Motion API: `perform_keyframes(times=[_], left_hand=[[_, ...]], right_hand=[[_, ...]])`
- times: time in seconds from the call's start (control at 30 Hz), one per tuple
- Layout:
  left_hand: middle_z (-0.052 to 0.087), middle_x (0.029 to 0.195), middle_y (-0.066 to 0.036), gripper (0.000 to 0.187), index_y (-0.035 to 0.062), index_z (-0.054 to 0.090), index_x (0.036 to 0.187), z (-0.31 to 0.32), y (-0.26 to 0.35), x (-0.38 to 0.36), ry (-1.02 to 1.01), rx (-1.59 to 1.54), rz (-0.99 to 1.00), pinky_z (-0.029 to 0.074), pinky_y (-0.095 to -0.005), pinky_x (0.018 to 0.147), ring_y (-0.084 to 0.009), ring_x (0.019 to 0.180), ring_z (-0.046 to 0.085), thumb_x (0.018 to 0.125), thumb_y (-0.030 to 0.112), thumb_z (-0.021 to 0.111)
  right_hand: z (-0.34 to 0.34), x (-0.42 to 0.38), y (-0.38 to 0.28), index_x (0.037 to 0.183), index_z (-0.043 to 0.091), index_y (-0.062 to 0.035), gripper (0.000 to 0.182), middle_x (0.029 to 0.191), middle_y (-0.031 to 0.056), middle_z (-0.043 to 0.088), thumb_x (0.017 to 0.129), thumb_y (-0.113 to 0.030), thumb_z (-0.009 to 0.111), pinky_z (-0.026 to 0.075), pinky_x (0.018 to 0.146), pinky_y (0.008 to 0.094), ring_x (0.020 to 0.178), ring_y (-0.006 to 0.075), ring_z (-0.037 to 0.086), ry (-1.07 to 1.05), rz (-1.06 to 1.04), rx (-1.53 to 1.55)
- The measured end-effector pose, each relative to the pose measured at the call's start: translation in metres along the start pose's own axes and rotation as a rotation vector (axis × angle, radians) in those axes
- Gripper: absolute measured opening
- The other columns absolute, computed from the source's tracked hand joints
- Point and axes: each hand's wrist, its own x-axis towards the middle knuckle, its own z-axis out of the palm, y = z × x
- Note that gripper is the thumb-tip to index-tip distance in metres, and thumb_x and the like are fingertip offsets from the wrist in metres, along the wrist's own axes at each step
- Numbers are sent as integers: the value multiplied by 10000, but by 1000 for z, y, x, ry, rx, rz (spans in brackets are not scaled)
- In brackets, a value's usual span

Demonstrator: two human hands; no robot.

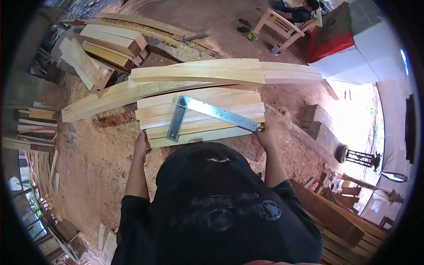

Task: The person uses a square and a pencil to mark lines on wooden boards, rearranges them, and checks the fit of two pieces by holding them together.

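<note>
Planks (203, 122) | between left fingers (142, 139) and right fingers (263, 132) | clamped or apart: cannot tell

Floor (291, 101) reddish-brown, sawdust (88, 172) strewn thickly at left. Wooden chair (285, 30) far right. Bright daylight (355, 99) floods right-hand opening (364, 132), beside pale wall (397, 119); left side dimmer.

Woodworking shop. Wood shavings (108, 148) all over the ground, thick timber (108, 37) stacked upper left, scrap wood (351, 191) piled on the right. Pale cut boards (232, 98) up front with a metal square (221, 113) on top. Bare-wood furniture frame (285, 28) at the back.
</note>
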Motion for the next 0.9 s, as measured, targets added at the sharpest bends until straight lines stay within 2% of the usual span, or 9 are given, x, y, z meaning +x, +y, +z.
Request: perform_keyframes(times=[0.07,0.17,0.27,0.37,0.47,0.57,0.67,0.77,0.9], left_hand=[[635,1370,-53,688,198,482,1506,-2,-1,1,-22,18,-21,447,-534,1054,-273,1229,605,1046,704,407],[608,1393,-62,681,195,461,1506,11,14,-17,-2,132,-7,463,-526,1007,-274,1210,607,1033,685,450],[630,1297,-51,611,188,491,1444,4,1,-5,-5,162,16,503,-479,859,-240,1128,623,1035,641,485],[654,1196,-36,474,180,516,1387,0,-13,7,12,117,22,510,-393,749,-194,1000,650,1058,520,529],[673,1117,-77,427,89,528,1432,-12,-52,52,8,82,154,494,-346,671,-173,887,647,1048,277,545],[669,1101,-81,433,64,547,1406,-1,-28,17,37,95,94,504,-321,668,-172,897,656,988,175,581],[645,1064,3,366,179,517,1397,0,-42,28,94,75,196,472,-294,652,-122,804,617,1046,246,595],[659,1115,-22,508,181,430,1492,3,-22,-2,-56,-36,124,498,-303,671,-141,866,643,1025,242,621],[656,1192,-59,656,155,364,1505,21,-5,-33,-23,6,219,546,-338,695,-192,973,671,949,186,711]], right_hand=[[-9,-6,-14,1303,671,10,518,1073,174,764,798,-69,756,571,855,396,961,278,728,6,31,17],[-15,-13,-30,1324,673,-8,555,1048,194,755,793,-132,778,576,838,403,944,291,726,-2,27,-253],[-25,-26,-51,1327,680,-74,616,1129,266,731,759,-292,775,552,947,505,1089,425,701,-100,81,-265],[-19,-36,-47,1345,678,-96,646,1097,265,744,749,-323,779,565,922,497,1060,413,722,-102,129,-194],[-9,-33,-26,1343,678,-94,635,1073,261,753,757,-319,775,574,901,494,1030,411,735,-60,35,-190],[-15,-40,-41,1345,676,-91,632,1054,252,758,759,-306,777,578,894,483,1018,406,739,-62,106,-172],[-18,-40,-43,1339,672,-67,627,1075,257,752,765,-292,784,580,889,469,1013,399,739,-75,128,-180],[-22,-36,-24,1313,670,-36,600,1070,250,746,777,-278,786,579,869,465,1004,392,735,-67,105,-167],[-28,-33,-23,1261,680,-25,499,1059,235,739,830,-252,788,576,855,460,995,380,729,39,142,-129]])
